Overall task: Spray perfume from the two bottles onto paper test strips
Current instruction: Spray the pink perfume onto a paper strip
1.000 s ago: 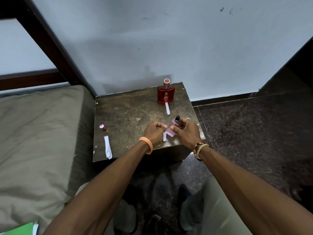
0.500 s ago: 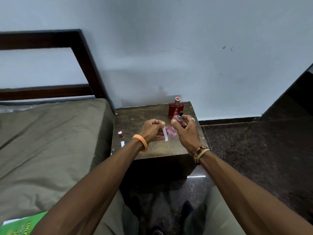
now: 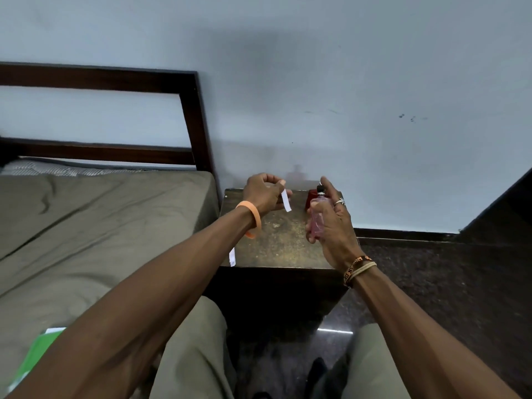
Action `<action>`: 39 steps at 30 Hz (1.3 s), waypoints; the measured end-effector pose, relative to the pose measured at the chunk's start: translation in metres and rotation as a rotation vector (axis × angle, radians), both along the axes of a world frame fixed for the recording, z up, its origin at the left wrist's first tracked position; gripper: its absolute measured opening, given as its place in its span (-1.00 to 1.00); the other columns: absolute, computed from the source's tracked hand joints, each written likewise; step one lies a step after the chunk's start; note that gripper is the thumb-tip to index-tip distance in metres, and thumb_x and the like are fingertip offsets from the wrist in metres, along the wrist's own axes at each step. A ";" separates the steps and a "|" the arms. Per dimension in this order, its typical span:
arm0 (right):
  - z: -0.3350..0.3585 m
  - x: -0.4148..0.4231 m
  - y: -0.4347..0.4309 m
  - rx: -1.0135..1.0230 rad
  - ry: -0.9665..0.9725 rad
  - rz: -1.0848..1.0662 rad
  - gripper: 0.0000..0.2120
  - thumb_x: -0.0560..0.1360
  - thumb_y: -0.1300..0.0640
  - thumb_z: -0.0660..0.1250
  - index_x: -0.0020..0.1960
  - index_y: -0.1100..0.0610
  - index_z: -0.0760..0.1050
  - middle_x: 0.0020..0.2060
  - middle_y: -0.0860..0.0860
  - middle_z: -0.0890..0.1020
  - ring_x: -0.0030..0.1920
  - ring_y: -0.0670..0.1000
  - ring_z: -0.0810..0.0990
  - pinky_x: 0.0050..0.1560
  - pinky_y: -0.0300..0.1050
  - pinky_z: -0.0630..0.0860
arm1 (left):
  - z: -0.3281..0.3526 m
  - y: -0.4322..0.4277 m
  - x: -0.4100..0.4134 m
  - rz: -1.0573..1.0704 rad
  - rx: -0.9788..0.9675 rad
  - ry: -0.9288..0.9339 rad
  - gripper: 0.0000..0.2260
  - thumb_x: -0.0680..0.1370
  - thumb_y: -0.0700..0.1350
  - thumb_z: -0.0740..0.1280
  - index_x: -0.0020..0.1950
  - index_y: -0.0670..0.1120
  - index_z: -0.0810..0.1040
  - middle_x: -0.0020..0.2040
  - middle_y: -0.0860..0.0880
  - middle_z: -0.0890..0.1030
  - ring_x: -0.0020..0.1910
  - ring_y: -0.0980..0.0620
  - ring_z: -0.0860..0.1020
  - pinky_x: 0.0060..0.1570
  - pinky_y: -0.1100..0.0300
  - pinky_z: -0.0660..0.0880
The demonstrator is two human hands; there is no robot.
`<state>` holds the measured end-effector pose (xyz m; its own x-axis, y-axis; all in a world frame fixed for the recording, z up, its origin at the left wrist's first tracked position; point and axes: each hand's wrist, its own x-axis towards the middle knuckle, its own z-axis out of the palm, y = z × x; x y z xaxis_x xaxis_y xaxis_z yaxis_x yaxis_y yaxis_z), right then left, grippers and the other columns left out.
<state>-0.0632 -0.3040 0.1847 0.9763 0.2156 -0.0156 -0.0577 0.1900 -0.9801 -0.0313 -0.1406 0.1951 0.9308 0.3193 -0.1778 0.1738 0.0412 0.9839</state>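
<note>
My right hand (image 3: 331,223) grips a small pink perfume bottle (image 3: 316,220) upright above the side table (image 3: 282,243), with the forefinger raised over its black sprayer. My left hand (image 3: 264,192) pinches a white paper strip (image 3: 286,200) by its top end, so the strip hangs down a short way left of the bottle. The red perfume bottle (image 3: 311,198) stands at the table's back edge, mostly hidden behind my right hand. Another white strip (image 3: 232,257) lies at the table's front left corner, partly under my left forearm.
A bed with an olive sheet (image 3: 100,226) and a dark wooden headboard (image 3: 195,119) lies left of the table. A pale wall rises behind. Dark stone floor (image 3: 446,283) spreads to the right. A green booklet (image 3: 37,352) lies on the bed near my left elbow.
Both hands rose off the table and drew apart, the left carrying the strip, the right carrying the pink bottle upright. The camera tilted upward.
</note>
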 end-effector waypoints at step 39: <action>0.007 -0.009 0.037 -1.222 -0.698 -0.087 -0.54 0.51 0.09 0.24 0.40 -0.11 0.34 0.06 0.12 0.48 -0.18 0.28 0.61 -0.28 -0.06 0.36 | 0.003 0.014 -0.004 0.126 -0.045 0.027 -0.94 0.51 -0.25 0.42 -0.13 -0.18 0.55 -0.19 -0.22 0.67 -0.29 -0.09 0.70 -0.25 0.03 0.65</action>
<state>-0.0718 -0.2668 0.1920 0.8698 0.3579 0.3396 0.4698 -0.8112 -0.3483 -0.0351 -0.1267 0.1980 0.8787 0.4241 -0.2190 0.1908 0.1085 0.9756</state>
